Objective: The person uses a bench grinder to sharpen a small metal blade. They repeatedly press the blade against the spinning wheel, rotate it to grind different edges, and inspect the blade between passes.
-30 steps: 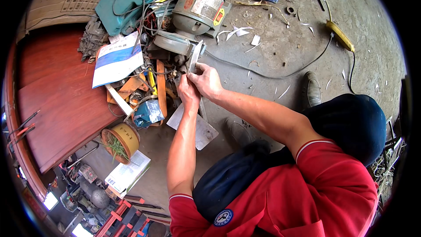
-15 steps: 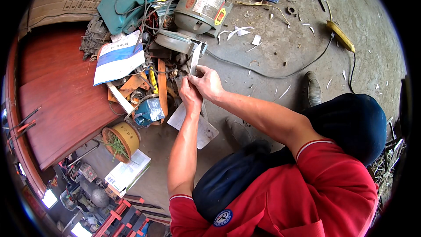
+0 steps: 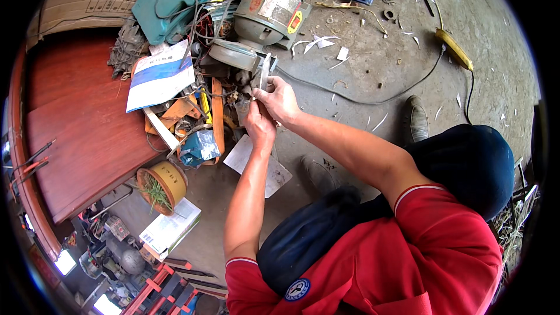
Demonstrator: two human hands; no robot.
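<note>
My right hand [image 3: 279,102] pinches a narrow, pale grey, blade-like metal strip [image 3: 265,72] between thumb and fingers. Close below, my left hand [image 3: 260,123] is closed round the strip's lower part, which the fingers hide. The strip's upper end points away from me, beside the right-hand wheel guard [image 3: 232,54] of a grey-green bench grinder [image 3: 269,9]. Whether it touches the wheel cannot be made out. A yellow and red switch [image 3: 295,21] sits on the grinder's base.
Left of the grinder lie a teal case [image 3: 169,9], a blue-and-white booklet [image 3: 160,79] and piled tools. A reddish wooden tabletop [image 3: 87,140] fills the left. A potted plant [image 3: 166,184] stands nearer. A cable runs to a yellow power strip [image 3: 454,49] on the floor.
The metal strip has tilted, showing a narrower side, and its tip has shifted slightly right. My right hand has turned a little; my left hand has drawn slightly nearer and to the right.
</note>
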